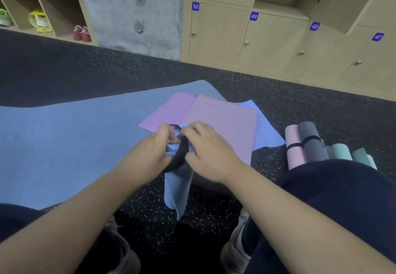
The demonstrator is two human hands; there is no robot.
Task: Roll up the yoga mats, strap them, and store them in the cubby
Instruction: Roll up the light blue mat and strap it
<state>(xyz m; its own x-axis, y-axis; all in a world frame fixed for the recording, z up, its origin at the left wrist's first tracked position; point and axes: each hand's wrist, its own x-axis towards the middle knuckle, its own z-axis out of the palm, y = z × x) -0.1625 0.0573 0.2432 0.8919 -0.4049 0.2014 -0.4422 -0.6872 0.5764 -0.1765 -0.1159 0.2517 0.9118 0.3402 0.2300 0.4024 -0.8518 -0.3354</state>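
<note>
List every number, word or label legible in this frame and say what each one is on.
"50" on a blue tag at the top left corner of a closed locker door.
"49" on a blue tag on the next door to the right.
"48" on a blue tag on the door after that.
"47" on a blue tag on the rightmost door, tilted but readable.
A faint imprint on the pink mat is too blurred to read.

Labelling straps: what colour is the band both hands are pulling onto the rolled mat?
Black strap, around a light blue mat. Head view, the only one.
</note>
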